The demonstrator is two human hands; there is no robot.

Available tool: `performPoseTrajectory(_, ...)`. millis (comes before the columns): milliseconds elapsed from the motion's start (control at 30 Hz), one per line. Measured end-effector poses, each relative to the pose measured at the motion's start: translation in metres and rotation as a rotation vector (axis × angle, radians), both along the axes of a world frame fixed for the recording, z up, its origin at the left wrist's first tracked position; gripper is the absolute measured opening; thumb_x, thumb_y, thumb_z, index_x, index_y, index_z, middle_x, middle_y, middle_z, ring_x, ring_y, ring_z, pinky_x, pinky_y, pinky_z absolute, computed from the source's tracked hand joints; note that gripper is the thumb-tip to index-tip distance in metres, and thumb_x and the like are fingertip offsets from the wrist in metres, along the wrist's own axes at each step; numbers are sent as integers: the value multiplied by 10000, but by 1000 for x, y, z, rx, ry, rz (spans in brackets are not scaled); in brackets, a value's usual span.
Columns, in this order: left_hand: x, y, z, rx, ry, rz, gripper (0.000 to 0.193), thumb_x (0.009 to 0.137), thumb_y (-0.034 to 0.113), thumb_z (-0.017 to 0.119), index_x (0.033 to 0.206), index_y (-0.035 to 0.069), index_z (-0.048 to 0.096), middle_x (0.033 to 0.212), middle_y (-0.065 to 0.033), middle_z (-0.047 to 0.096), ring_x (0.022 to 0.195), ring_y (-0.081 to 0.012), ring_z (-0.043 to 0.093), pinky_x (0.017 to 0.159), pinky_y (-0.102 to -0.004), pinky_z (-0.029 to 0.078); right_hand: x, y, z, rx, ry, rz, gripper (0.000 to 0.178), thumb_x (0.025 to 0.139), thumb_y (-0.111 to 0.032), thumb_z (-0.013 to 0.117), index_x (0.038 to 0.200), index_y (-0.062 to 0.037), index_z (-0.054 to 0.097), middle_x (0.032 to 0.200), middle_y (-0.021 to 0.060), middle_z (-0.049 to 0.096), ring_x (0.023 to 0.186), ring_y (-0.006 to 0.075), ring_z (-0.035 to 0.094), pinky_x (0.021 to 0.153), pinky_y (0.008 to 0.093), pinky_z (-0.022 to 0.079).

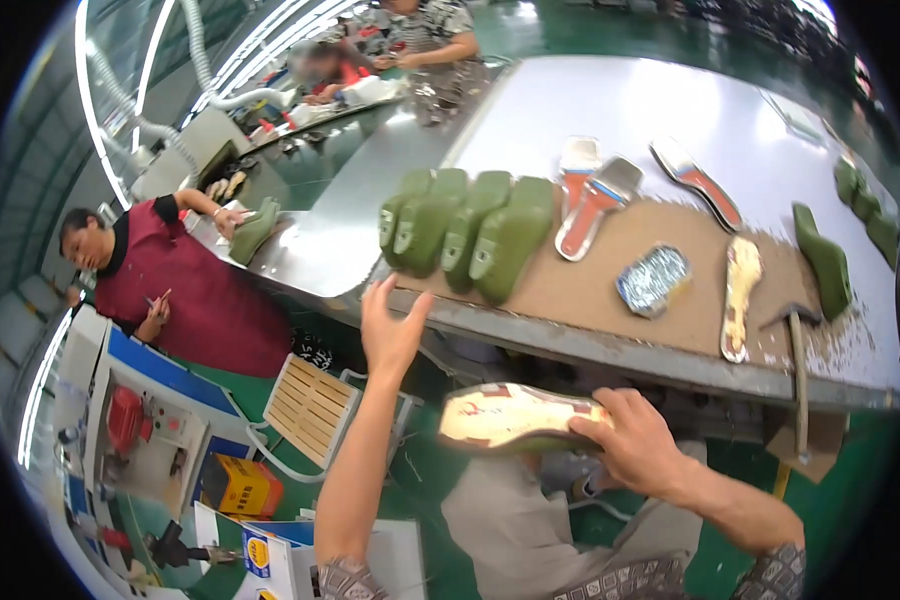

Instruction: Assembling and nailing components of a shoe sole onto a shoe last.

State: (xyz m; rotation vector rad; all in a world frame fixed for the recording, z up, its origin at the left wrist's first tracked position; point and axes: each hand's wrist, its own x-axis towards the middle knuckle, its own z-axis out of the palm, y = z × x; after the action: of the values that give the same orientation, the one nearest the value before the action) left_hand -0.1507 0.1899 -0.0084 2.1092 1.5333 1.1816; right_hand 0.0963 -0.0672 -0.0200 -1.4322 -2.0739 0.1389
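In my right hand (635, 445) is a green shoe last (505, 418), held by one end over my lap. Its sole side faces up, covered by a cream insole with brown patches. My left hand (392, 332) is raised with its fingers spread, holding nothing, just off the table edge. Closest to it stands a group of several green shoe lasts (515, 240). Farther right on the brown board lie red and silver insoles (590, 210), a shiny silver lump (654, 280) that could be small nails, and one cream insole (739, 300).
A hammer (799, 375) lies with its handle over the table's front edge. Beside it rests another green last (822, 262). At left, a co-worker in a dark red top (195, 285) holds a green last. A slatted stool (312, 412) stands below the table, near a blue-white machine (155, 420).
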Motion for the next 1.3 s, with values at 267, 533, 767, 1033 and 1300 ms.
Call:
performPoseTrajectory(267,28,113,-25,28,-79,240,628,653,545,789,1039,57,709,1206,-166,505,1043,-342,582,882,-439,477,-14,-1,9,-93,-43,-63,515,655,-92,700,1150,-213,626,1150,169,527,963,350,559,800,421,495)
performPoseTrajectory(533,-58,239,-45,249,-83,403,650,708,576,735,1035,16,687,1219,-178,517,1102,-362,547,931,-442,447,-7,-11,17,-209,-68,-129,578,750,10,711,1244,-180,479,1229,260,522,1032,448,553,827,515,480)
performPoseTrajectory(767,-235,357,-58,122,133,705,885,821,699,522,1341,-16,496,1449,-308,296,1332,-431,338,1092,-452,303,-20,-15,15,-269,-60,-215,708,743,-10,751,1334,-228,427,1209,260,514,995,438,556,809,502,482)
performPoseTrajectory(1033,-217,319,-40,-52,-100,523,829,917,369,587,1484,-43,145,1517,-250,245,1389,-380,285,1134,-397,254,-21,-4,23,-277,-29,-231,686,735,-23,765,1307,-213,438,1209,258,519,980,435,556,781,505,484)
performPoseTrajectory(1300,61,18,21,155,459,-249,793,669,568,775,1188,-2,590,1356,-319,424,1217,-471,469,1045,-527,352,-18,3,1,-127,-39,-173,682,644,15,749,1249,-170,494,1214,231,516,1026,425,547,837,511,465)
